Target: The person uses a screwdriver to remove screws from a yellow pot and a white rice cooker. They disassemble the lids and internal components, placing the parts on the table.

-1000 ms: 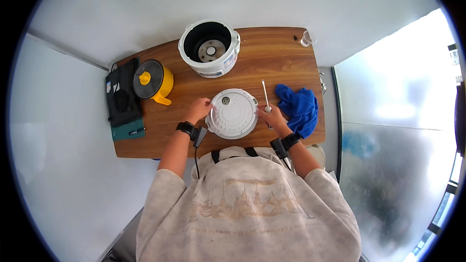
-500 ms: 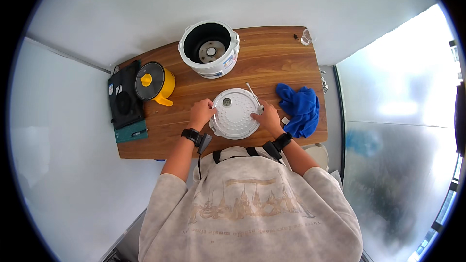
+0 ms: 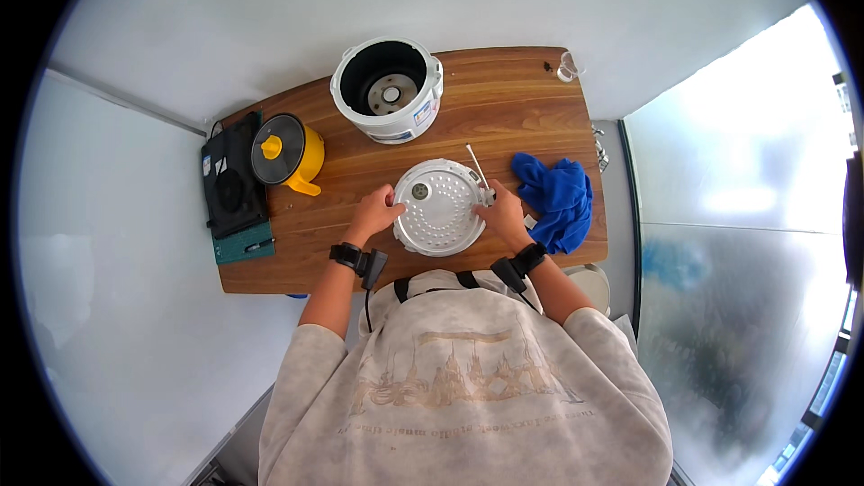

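A round white perforated lid plate (image 3: 439, 207) lies flat on the wooden table (image 3: 504, 117) in front of me. My left hand (image 3: 376, 213) grips its left rim. My right hand (image 3: 501, 211) holds its right rim, fingers closed around a thin white stick (image 3: 476, 166) that points up and away over the plate's edge. Behind the plate stands an open white rice cooker (image 3: 389, 90) with a dark, empty inside.
A yellow jug with a black lid (image 3: 286, 152) stands at the left, beside a black device on a green mat (image 3: 234, 187). A crumpled blue cloth (image 3: 558, 198) lies right of my right hand. A small clear cup (image 3: 568, 65) sits at the far right corner.
The white plate has been turned and shifted slightly between my hands. The thin stick has swung from upright to a leftward tilt at the plate's right edge.
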The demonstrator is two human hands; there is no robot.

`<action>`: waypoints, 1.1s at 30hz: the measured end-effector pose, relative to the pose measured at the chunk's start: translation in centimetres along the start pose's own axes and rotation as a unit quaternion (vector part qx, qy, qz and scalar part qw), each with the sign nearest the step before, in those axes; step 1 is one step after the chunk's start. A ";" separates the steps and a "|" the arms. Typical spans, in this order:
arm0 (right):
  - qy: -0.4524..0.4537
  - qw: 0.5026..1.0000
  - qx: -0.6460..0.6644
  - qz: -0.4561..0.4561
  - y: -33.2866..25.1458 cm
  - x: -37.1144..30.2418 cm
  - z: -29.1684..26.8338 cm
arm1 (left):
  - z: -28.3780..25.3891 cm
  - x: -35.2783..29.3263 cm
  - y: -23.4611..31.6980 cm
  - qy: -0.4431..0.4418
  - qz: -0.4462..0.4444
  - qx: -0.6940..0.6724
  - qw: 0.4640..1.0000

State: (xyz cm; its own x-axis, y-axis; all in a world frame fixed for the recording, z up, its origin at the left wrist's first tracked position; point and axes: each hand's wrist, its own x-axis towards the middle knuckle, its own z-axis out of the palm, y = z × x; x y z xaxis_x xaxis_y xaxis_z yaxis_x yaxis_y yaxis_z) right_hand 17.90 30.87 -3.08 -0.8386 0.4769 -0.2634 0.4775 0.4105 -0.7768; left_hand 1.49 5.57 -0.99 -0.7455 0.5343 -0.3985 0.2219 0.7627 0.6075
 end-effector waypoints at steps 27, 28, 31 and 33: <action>0.052 0.998 -0.023 0.015 5.2 1.8 -0.3 | 0.5 0.7 -2.1 -0.019 -0.013 -0.040 0.999; 0.057 0.997 -0.042 -0.001 5.7 1.7 -0.1 | 0.6 0.8 -2.5 -0.020 -0.015 -0.042 0.999; 0.061 0.993 -0.093 -0.037 6.8 1.2 0.2 | 1.3 1.1 -3.3 -0.015 -0.011 -0.047 0.999; 0.052 0.990 -0.118 -0.048 7.3 1.1 0.2 | 1.4 1.2 -3.5 -0.013 -0.011 -0.044 0.999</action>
State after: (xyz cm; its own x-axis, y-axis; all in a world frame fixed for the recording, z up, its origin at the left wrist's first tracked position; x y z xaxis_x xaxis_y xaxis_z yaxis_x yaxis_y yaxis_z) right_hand 20.43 34.21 -9.15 -0.8579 0.4984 -0.1251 0.4547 0.6227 -0.6368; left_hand 0.66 4.07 -4.55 -0.7329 0.5284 -0.4284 0.1499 0.7397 0.6560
